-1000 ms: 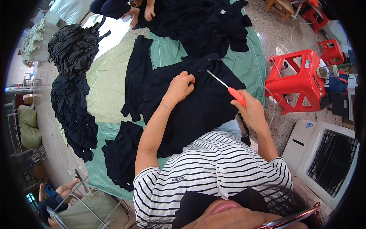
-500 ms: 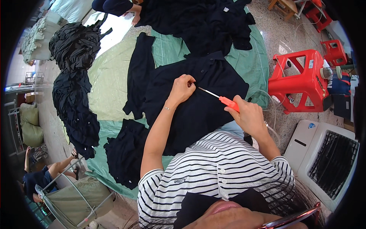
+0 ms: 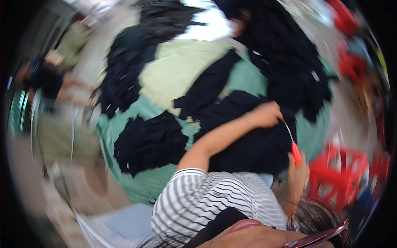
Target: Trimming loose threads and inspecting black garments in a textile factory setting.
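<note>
A dark navy shirt (image 3: 248, 146) is spread over my lap and the sheet before me, one long sleeve (image 3: 211, 82) stretching away to the far side. My left hand (image 3: 268, 115) is closed in a pinch on the shirt's cloth near its right part. In my right hand (image 3: 298, 173) is a red-handled tool (image 3: 295, 153) with a thin metal shaft. The shaft slants up so that its tip ends at my left fingertips. What the tip touches is hidden by those fingers and the blur.
Under the clothes lies a green sheet (image 3: 165, 175) with a pale yellow-green part (image 3: 178, 62). Dark cloth pieces form a pile (image 3: 151, 142) nearby, a taller heap (image 3: 126, 70) and a long heap (image 3: 285, 49) at right. A red stool (image 3: 337, 175) stands right; a blurred person (image 3: 45, 78) is far left.
The whole view has swung, so things appear shifted and smeared. The tool's tip, earlier just apart from my left fingers, now meets them, and the tool points more steeply upward.
</note>
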Action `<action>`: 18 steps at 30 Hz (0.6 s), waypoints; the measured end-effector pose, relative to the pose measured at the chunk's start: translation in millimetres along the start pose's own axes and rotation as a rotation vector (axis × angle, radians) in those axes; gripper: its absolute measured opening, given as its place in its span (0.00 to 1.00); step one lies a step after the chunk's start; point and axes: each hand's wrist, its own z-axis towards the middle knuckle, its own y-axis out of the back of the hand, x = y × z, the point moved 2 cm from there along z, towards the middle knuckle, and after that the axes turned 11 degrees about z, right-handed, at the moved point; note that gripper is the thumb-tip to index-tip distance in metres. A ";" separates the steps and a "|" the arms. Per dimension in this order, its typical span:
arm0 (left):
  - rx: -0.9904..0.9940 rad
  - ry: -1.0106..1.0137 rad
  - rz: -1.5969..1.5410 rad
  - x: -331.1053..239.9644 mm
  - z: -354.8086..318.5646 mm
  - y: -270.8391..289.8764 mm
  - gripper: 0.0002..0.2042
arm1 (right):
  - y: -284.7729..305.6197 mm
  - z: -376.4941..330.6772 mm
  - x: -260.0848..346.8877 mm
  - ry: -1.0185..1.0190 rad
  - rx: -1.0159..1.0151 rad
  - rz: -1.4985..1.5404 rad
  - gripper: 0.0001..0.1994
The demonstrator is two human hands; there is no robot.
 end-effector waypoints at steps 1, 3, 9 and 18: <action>-0.045 0.001 -0.044 1.2 3.2 -12.0 0.10 | -0.4 1.9 -16.7 0.022 0.037 0.000 0.18; 0.052 -0.018 -0.073 1.9 20.4 -28.8 0.08 | 4.1 2.0 -27.0 -0.041 0.016 -0.117 0.25; 0.032 0.036 0.099 0.3 4.4 -29.8 0.10 | -6.5 12.5 -34.1 0.105 0.047 -0.092 0.20; 0.051 0.199 0.109 -13.1 21.3 -50.3 0.06 | -12.1 23.2 -87.8 -0.010 0.054 -0.163 0.23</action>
